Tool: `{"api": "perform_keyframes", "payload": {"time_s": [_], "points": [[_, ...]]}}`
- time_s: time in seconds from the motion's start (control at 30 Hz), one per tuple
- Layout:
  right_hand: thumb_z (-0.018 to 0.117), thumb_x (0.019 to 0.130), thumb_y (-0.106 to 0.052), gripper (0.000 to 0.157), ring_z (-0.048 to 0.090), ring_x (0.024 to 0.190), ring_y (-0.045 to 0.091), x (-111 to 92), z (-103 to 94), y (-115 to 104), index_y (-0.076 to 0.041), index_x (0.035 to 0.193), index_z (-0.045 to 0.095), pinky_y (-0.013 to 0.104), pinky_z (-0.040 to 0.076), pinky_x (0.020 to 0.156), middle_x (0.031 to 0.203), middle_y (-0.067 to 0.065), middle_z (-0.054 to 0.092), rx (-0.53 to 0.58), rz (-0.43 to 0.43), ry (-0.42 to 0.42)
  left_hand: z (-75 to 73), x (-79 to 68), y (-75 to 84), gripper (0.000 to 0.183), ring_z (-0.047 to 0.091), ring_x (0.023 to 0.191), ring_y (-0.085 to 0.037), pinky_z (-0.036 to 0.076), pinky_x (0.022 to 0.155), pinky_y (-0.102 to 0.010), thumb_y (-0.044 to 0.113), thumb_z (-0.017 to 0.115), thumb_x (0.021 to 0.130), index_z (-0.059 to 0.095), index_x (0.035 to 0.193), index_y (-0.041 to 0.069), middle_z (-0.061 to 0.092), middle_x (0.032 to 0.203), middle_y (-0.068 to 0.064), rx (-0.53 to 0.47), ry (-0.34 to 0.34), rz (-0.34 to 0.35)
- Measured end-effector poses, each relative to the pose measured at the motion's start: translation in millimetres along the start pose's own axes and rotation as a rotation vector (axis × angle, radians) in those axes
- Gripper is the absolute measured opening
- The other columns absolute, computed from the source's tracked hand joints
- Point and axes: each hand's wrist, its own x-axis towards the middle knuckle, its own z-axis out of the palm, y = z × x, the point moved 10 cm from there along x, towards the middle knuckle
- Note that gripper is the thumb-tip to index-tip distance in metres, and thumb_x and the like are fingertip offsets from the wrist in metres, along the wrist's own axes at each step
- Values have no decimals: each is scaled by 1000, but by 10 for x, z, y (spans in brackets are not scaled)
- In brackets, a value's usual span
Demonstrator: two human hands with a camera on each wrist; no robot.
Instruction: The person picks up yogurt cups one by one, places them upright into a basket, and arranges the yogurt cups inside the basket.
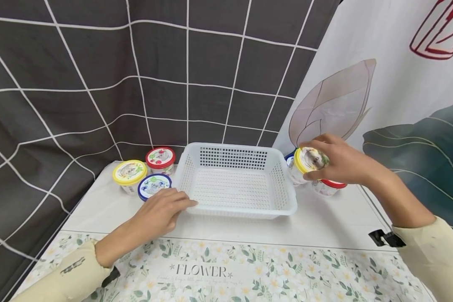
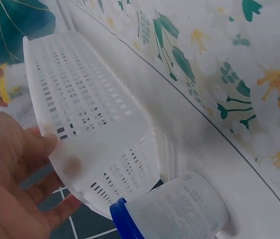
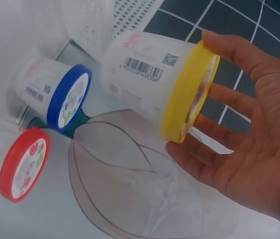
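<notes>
My right hand (image 1: pixel 341 161) grips a white tub with a yellow lid (image 3: pixel 152 82) by its lid, fingers and thumb around the rim. That tub is lifted above a blue-lidded tub (image 3: pixel 55 94) and a red-lidded tub (image 3: pixel 15 157), right of the basket. A white perforated plastic basket (image 1: pixel 234 212) lies in the middle of the table with nothing inside. At its near left corner, my left hand (image 1: pixel 160 212) pinches the rim; in the left wrist view the thumb (image 2: pixel 40 144) is on the wall and a fingertip shows through the plastic.
Left of the basket stand a yellow-lidded tub (image 1: pixel 129 174), a red-lidded tub (image 1: pixel 160 158) and another blue-lidded tub (image 1: pixel 154 186). A dark grid-patterned curtain (image 1: pixel 211 63) hangs behind, and a pale printed curtain (image 1: pixel 362 37) hangs at the right. The front tablecloth (image 1: pixel 268 272) is floral.
</notes>
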Motion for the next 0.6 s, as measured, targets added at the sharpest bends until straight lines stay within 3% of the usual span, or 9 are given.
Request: {"api": "perform_keyframes", "payload": {"time_s": [0.4,0.6], "points": [[97,87,-37,82,47,150,44,49,17,-388,-26,161,62,72,49,115,161,17,56,43,-96,95,1,36,0,42,74,103,-17,64,96,-42,-9,80,91,86,124,16,82,110,3,-5,-28,-11],[94,89,-39,83,50,147,44,87,159,-546,-24,164,60,73,49,115,160,17,57,20,-151,67,-1,27,-7,41,74,101,-16,64,96,-42,-9,80,91,86,123,15,82,109,3,-4,-30,-14]]}}
